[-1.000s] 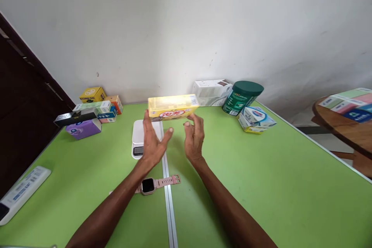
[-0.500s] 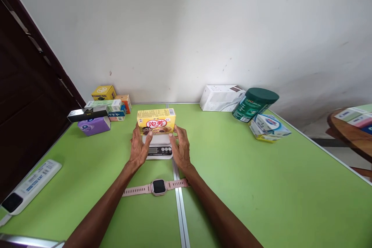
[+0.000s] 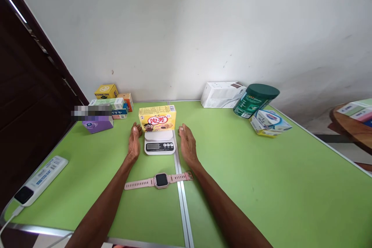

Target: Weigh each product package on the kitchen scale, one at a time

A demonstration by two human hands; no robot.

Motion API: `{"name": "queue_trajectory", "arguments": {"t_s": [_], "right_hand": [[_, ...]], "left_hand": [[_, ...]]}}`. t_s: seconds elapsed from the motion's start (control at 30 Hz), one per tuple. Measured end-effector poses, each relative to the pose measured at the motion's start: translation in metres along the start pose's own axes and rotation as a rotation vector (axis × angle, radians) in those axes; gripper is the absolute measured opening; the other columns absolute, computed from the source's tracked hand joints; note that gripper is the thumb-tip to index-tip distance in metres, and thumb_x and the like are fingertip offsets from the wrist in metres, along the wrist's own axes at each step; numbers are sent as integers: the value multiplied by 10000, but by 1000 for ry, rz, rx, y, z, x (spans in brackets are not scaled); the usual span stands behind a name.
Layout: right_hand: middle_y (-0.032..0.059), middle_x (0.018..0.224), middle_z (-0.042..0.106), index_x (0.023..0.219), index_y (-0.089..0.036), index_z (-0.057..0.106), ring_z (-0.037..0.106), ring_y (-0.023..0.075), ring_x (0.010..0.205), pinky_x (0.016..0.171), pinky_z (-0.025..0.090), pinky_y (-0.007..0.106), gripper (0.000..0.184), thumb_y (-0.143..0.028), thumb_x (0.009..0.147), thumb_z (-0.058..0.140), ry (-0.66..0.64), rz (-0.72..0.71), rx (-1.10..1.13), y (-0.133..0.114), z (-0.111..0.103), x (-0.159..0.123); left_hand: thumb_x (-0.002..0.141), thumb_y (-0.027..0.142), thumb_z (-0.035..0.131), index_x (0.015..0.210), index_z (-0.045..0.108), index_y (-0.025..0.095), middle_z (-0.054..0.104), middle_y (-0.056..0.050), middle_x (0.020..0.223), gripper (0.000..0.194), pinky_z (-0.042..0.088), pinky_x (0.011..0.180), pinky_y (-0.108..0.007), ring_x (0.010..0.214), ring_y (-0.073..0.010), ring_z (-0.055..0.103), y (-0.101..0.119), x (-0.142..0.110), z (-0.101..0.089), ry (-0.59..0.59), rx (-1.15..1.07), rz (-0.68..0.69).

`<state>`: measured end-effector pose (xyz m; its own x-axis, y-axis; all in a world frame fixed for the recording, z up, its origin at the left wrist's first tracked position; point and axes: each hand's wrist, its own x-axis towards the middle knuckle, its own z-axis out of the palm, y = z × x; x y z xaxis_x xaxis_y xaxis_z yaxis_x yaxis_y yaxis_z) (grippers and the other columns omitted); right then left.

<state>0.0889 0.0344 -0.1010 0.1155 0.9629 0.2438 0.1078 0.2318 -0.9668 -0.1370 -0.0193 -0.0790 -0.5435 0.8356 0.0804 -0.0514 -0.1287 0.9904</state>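
A yellow snack box (image 3: 157,117) with red lettering stands on a small white kitchen scale (image 3: 159,142) in the middle of the green table (image 3: 247,170). My left hand (image 3: 134,144) rests beside the scale's left edge, fingers stretched out and holding nothing. On the other side of the scale lies my right hand (image 3: 187,144), flat and open too. Neither hand touches the box. A pink smartwatch (image 3: 161,180) lies flat on the table just nearer to me than the scale, between my forearms.
Several small boxes (image 3: 108,108) are piled at the back left. At the back right stand a white carton (image 3: 222,94), a tilted green tub (image 3: 255,100) and a blue-white pack (image 3: 270,122). A white power strip (image 3: 37,180) lies at the left edge. A wooden table (image 3: 353,124) stands right.
The yellow box went from held in the air down onto the scale. Both hands then let go and moved apart to rest on either side of the scale.
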Motion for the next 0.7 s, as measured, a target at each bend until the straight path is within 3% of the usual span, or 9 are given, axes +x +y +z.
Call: {"name": "queue_trajectory", "arguments": {"t_s": [0.27, 0.7], "right_hand": [[211, 1475, 742, 1414, -217, 734, 686, 373, 1378, 1219, 534, 607, 791, -848, 1036, 441, 16, -73, -61, 4, 2, 2], [156, 1194, 791, 1218, -241, 741, 721, 333, 1106, 1063, 595, 536, 641, -773, 1093, 407, -33, -139, -120, -4, -1, 0]], "left_hand": [[943, 990, 429, 1673, 506, 164, 647, -258, 1622, 1104, 553, 1250, -540, 1485, -384, 677, -1, -4, 1, 30, 51, 33], [921, 1004, 445, 1596, 589, 167, 695, -244, 1559, 1084, 585, 1208, -553, 1410, -394, 719, 6, -7, 3, -15, 87, 74]]}}
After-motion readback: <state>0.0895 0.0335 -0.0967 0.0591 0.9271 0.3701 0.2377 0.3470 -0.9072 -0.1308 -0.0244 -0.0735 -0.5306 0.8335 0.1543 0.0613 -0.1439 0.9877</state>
